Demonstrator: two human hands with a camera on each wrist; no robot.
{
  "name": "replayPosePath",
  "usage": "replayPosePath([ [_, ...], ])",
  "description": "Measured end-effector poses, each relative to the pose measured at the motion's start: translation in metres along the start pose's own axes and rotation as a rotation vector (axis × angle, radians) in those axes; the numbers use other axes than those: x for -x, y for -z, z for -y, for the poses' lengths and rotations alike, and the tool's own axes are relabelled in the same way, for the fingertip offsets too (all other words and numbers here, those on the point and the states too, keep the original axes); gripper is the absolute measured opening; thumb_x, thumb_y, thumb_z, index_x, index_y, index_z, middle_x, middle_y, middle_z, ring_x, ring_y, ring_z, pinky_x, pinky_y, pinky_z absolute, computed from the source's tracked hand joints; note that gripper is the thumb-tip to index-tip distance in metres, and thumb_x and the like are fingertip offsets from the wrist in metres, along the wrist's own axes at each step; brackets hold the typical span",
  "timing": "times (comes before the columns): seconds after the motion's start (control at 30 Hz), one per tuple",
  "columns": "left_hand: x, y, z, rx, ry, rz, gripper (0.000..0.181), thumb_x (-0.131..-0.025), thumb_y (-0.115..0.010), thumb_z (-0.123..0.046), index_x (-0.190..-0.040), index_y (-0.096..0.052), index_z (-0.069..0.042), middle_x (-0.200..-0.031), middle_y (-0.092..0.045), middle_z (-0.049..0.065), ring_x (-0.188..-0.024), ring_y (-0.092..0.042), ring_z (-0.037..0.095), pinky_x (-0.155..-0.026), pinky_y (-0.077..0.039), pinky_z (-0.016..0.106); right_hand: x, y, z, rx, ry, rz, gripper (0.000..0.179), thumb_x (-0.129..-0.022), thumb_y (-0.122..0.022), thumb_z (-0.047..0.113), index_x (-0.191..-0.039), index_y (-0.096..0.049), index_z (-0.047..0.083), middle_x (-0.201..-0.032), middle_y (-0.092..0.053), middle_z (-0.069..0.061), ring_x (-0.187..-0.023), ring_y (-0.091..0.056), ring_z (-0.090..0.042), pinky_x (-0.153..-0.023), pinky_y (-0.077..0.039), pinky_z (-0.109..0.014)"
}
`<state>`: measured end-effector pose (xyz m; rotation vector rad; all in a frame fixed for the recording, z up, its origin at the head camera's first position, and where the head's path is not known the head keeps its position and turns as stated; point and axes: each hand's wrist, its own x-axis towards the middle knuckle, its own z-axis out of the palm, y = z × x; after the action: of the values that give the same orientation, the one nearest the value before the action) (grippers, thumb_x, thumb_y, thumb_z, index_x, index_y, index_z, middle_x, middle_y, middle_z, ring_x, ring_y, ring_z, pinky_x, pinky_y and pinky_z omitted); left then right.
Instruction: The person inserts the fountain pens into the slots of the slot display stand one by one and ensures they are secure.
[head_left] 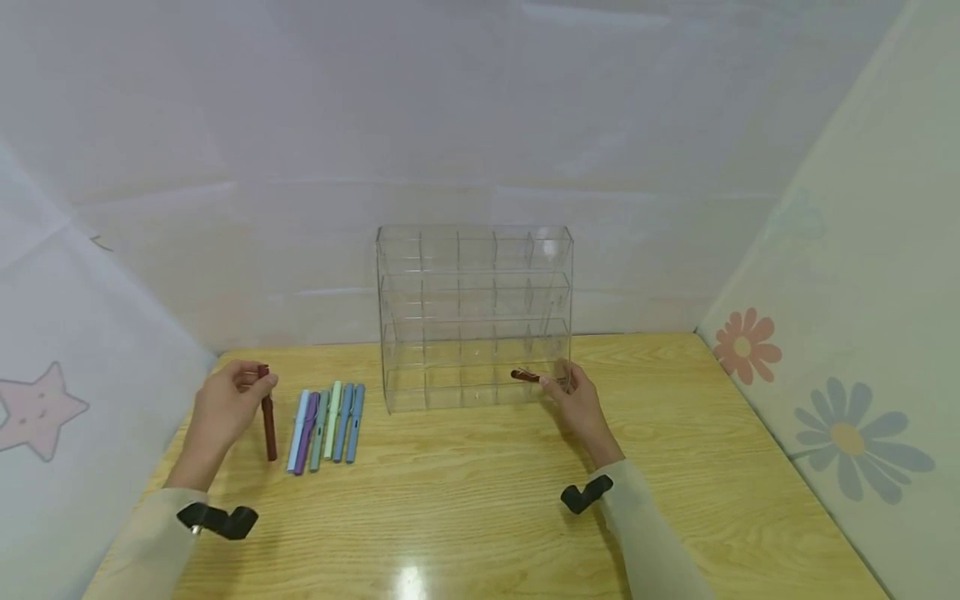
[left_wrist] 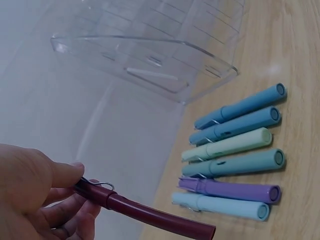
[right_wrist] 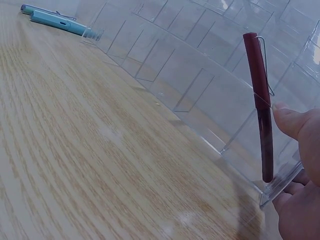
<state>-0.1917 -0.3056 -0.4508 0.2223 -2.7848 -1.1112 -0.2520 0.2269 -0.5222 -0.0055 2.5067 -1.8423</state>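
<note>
My left hand (head_left: 225,408) pinches a dark red pen (left_wrist: 160,216) by its capped end, the barrel pointing down at the left of the table. A clear compartment rack (head_left: 476,312) stands at the back middle. Another dark red pen (right_wrist: 257,75) leans in its lowest right-hand compartment, cap up, the lower barrel behind the clear front panel. My right hand (head_left: 581,408) grips the rack's lower right corner, the thumb in front beside that pen and the other fingers round the side wall. Those fingers are partly hidden.
Several capped pens lie side by side left of the rack, among them a purple pen (left_wrist: 230,190), a light blue pen (left_wrist: 220,206) and a pale green pen (left_wrist: 227,144). The wooden table (head_left: 465,500) is bounded by patterned cloth walls (head_left: 847,333).
</note>
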Motion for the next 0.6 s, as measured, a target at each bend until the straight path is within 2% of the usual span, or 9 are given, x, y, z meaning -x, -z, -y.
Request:
replayPosePath([
  [0.13, 0.004, 0.003, -0.011, 0.013, -0.035, -0.023, 0.059, -0.112, -0.053, -0.042, -0.145, -0.054, 0.007, -0.137, -0.064, 0.035, -0.125, -0.062, 0.056, -0.096, -0.053, 0.067, 0.0, 0.0, 0.0, 0.01, -0.01, -0.003, 0.08, -0.107, -0.066, 0.041, -0.167, -0.028, 0.006, -0.173, -0.033, -0.021, -0.162, -0.031, -0.04, -0.128, -0.035, -0.058],
  [0.4, 0.01, 0.006, -0.033, 0.028, -0.063, -0.055, 0.055, -0.11, -0.058, -0.042, -0.143, -0.057, 0.002, -0.133, -0.066, 0.029, -0.12, -0.064, 0.048, -0.089, -0.055, 0.06, 0.0, -0.001, 0.0, 0.03, -0.019, -0.007, 0.08, -0.106, -0.067, 0.04, -0.168, -0.028, 0.007, -0.169, -0.039, -0.02, -0.16, -0.035, -0.04, -0.127, -0.037, -0.058],
  [0.6, 0.014, 0.008, -0.046, 0.032, -0.092, -0.076, 0.051, -0.109, -0.06, -0.041, -0.14, -0.059, 0.0, -0.131, -0.068, 0.026, -0.119, -0.064, 0.045, -0.089, -0.054, 0.059, 0.0, 0.0, 0.001, 0.031, -0.013, -0.008, 0.08, -0.106, -0.067, 0.04, -0.168, -0.027, 0.007, -0.171, -0.038, -0.02, -0.16, -0.035, -0.04, -0.127, -0.037, -0.059],
])
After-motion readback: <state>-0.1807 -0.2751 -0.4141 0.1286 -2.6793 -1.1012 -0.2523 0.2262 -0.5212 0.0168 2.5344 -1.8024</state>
